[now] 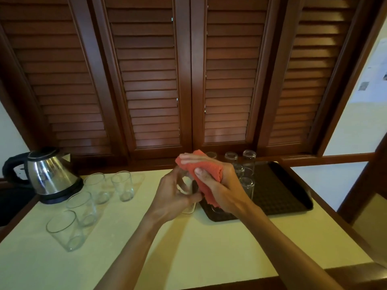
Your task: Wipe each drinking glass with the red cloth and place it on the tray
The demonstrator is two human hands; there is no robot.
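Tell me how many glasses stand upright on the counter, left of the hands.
4. Two stand beside the kettle: one, one. Two stand nearer the counter's front edge: one, one. The hands may hide others.

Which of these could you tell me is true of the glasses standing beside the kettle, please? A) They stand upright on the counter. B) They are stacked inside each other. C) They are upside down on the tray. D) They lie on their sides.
A: the four glasses near the kettle stand separately on the counter, mouths up.
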